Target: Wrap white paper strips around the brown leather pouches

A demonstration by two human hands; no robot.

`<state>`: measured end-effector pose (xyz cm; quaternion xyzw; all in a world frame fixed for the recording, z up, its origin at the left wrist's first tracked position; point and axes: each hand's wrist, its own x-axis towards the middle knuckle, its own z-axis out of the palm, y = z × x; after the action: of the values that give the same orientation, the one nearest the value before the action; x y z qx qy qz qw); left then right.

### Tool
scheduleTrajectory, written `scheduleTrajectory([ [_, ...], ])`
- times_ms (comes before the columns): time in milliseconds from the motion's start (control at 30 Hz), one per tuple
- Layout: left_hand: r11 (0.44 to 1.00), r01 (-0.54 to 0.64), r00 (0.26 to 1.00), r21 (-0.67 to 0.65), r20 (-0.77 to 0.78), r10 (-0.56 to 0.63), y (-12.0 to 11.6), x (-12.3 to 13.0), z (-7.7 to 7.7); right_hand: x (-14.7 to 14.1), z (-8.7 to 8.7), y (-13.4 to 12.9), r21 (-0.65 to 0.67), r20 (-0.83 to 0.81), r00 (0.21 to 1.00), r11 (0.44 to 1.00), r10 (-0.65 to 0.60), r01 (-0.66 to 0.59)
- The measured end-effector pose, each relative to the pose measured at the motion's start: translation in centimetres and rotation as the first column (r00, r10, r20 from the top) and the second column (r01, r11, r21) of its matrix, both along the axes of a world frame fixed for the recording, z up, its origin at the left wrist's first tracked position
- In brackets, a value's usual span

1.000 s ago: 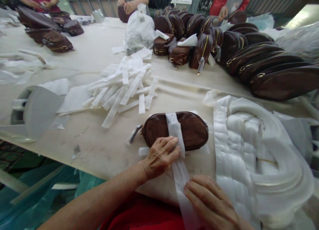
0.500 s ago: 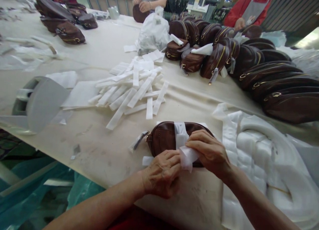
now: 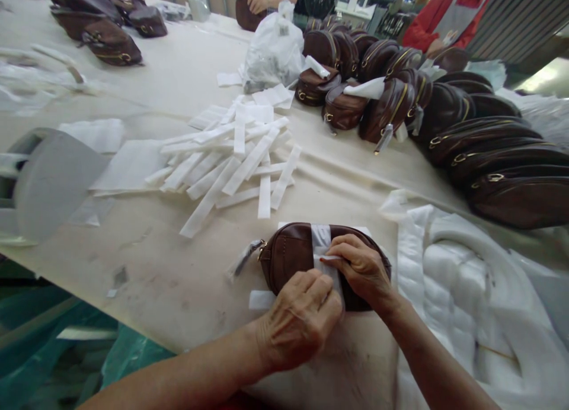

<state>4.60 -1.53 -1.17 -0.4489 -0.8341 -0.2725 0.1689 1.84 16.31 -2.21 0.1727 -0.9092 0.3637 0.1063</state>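
A dark brown leather bag lies on the table in front of me, with a thin white wrapping strip across its middle. My left hand is closed at the bag's near side, its fingers gripping the lower part of the strip. On the bag's right half, my right hand pinches the strip near the top of the bag. A wrapped zipper pull sticks out to the left. White paper pieces show beneath the bag, one of them a slip at its lower left.
Loose white strips are heaped beyond the bag. White foam sheets lie to the right. Rows of brown bags fill the back right, beside a clear plastic bag. A grey tape dispenser stands left. Co-workers are across the table.
The white strip, bunched between my hands before, now lies flatter over the bag. My left hand has moved slightly right, and my right hand has turned into a pinch. The view has shifted a little.
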Motion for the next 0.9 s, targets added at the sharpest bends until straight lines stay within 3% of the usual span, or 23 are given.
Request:
scheduleTrajectory([
  [167, 0.982, -0.080, 0.979, -0.171, -0.201, 0.045, 1.1, -0.8, -1.0, -0.1, 0.0, -0.1, -0.061, 0.015, 1.000, 0.998, -0.010, 0.011],
  [367, 0.971, -0.077, 0.974, -0.228, -0.227, 0.024, 1.0, -0.8, -1.4, -0.4, -0.4, -0.4, -0.136, 0.046, 0.989, 0.980, -0.142, 0.147],
  [667, 0.942, -0.064, 0.986, -0.330, -0.165, 0.009, 0.7, -1.3, -1.4, -1.7, -0.4, -1.3, -0.091, 0.047, 0.950, 0.946, -0.308, 0.311],
  [800, 0.942, -0.068, 0.986, -0.329, -0.164, 0.014, 0.6, -1.4, -1.4, 0.9, 1.4, 0.0, -0.199, -0.105, 0.915, 0.909, -0.390, 0.365],
  [900, 0.969, -0.056, 0.980, -0.242, -0.199, 0.007, 0.7, -1.2, -1.6, 5.5, 3.3, 4.4, -0.159, -0.288, 0.772, 0.823, -0.567, 0.546],
])
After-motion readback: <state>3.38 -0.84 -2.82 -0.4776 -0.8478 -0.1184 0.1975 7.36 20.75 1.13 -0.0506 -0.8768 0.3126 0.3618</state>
